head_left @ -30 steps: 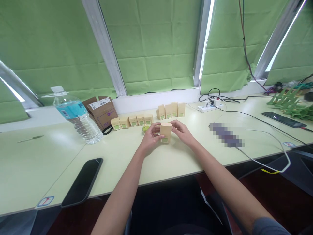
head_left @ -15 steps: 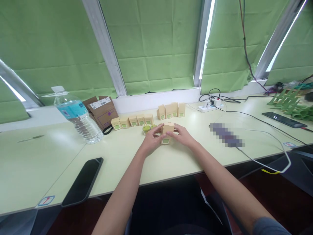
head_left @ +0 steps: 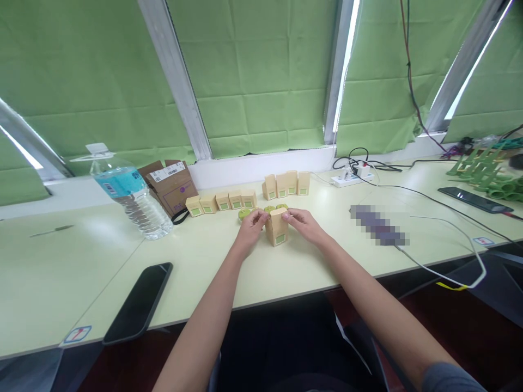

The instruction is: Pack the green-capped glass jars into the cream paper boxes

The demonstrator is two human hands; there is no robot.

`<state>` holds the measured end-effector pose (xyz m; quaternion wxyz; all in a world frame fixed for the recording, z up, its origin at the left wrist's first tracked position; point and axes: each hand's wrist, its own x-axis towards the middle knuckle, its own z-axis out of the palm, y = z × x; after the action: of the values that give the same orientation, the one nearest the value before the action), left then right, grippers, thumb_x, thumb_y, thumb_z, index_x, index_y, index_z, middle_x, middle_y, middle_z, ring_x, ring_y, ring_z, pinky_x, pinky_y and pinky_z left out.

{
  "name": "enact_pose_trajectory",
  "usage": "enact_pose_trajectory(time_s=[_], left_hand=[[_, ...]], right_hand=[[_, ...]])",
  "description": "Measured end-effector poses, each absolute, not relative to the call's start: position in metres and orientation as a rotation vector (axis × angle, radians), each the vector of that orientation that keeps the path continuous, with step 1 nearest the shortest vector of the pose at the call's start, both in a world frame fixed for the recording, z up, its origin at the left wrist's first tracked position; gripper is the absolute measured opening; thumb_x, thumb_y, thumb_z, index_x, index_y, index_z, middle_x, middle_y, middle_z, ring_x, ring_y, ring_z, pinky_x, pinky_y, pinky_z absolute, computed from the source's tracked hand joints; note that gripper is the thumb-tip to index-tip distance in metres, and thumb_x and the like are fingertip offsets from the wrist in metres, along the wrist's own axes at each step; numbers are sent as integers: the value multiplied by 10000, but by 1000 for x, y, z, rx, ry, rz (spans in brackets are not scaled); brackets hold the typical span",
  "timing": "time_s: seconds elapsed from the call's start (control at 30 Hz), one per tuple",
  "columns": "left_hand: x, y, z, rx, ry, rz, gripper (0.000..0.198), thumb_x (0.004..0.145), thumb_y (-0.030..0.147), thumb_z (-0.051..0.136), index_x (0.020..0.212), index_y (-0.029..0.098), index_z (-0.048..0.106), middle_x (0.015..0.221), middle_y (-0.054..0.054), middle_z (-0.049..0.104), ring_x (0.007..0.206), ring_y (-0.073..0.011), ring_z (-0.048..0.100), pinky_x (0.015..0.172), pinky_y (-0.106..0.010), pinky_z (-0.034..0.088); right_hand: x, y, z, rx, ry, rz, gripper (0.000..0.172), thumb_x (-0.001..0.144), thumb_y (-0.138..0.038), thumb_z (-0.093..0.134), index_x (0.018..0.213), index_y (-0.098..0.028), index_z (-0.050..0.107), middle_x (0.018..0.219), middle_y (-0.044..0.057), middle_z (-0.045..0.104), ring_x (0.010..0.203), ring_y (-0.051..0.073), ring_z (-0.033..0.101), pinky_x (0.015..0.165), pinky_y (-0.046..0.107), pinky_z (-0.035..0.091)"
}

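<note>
A small tan paper bag [head_left: 277, 231] with a green-and-white label stands upright in front of me, turned slightly to one side. My left hand [head_left: 252, 227] pinches its upper left edge. On the other side, the fingers and thumb of my right hand [head_left: 301, 223] grip its top right corner. Just behind the bag are round green items [head_left: 269, 209], partly covered by it and by my left hand; their kind is not clear. Farther back, several matching small bags [head_left: 223, 201] stand in a row at the left, and another group of bags [head_left: 286, 185] stands at the right.
A large water bottle [head_left: 134, 196] and an open cardboard box [head_left: 174, 190] stand at the left. A black phone [head_left: 139, 302] lies near the front edge. Rightward are a power strip [head_left: 352, 178], cables, a pixelated object [head_left: 378, 225], another phone [head_left: 474, 200] and green plastic parts [head_left: 482, 171].
Both hands have drawn apart from around the bag to its upper sides. The bag has turned a little, and more of it and of the green items behind now shows.
</note>
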<state>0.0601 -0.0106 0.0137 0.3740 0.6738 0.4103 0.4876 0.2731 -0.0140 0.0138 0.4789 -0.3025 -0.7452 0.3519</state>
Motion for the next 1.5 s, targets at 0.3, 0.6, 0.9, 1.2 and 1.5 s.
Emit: enact_pose_trajectory(time_s=[0.3, 0.6, 0.9, 1.2, 1.5], left_hand=[[61, -9, 10, 1722, 1089, 1242, 400, 891, 584, 624, 831, 190, 591, 799, -8, 573, 759, -152, 515, 709, -273, 417], [64, -10, 5, 1602, 1016, 1266, 312, 828, 453, 753, 930, 198, 605, 859, -11, 601, 815, -144, 551, 736, -255, 423], [63, -9, 8, 1487, 1007, 1186, 327, 796, 446, 765, 961, 199, 628, 859, -17, 614, 798, -148, 562, 700, -259, 419], [59, -8, 9, 1406, 1021, 1158, 272, 822, 428, 712, 982, 210, 683, 1013, -44, 677, 904, -166, 609, 739, -266, 456], [59, -9, 9, 1372, 1000, 1143, 313, 839, 487, 707, 976, 206, 689, 1050, -54, 693, 903, -163, 638, 748, -267, 462]], right_hand=[[274, -12, 10, -696, -1821, 919, 496, 992, -610, 456, 825, -178, 633, 852, 31, 640, 842, 201, 575, 806, 321, 460], [270, -11, 7, -730, -1770, 961, 420, 967, -531, 573, 1288, -262, 546, 1146, 72, 713, 1032, 206, 667, 891, 338, 521], [271, -9, 5, -739, -1863, 846, 417, 994, -507, 521, 1327, -270, 602, 1230, 79, 708, 1136, 238, 666, 933, 377, 542], [270, -7, 4, -803, -1857, 843, 350, 988, -487, 527, 1208, -241, 641, 1181, 74, 721, 1105, 227, 676, 890, 353, 548], [270, -13, 7, -932, -1901, 821, 340, 974, -484, 519, 1093, -200, 664, 1081, 73, 731, 987, 223, 671, 833, 351, 541]])
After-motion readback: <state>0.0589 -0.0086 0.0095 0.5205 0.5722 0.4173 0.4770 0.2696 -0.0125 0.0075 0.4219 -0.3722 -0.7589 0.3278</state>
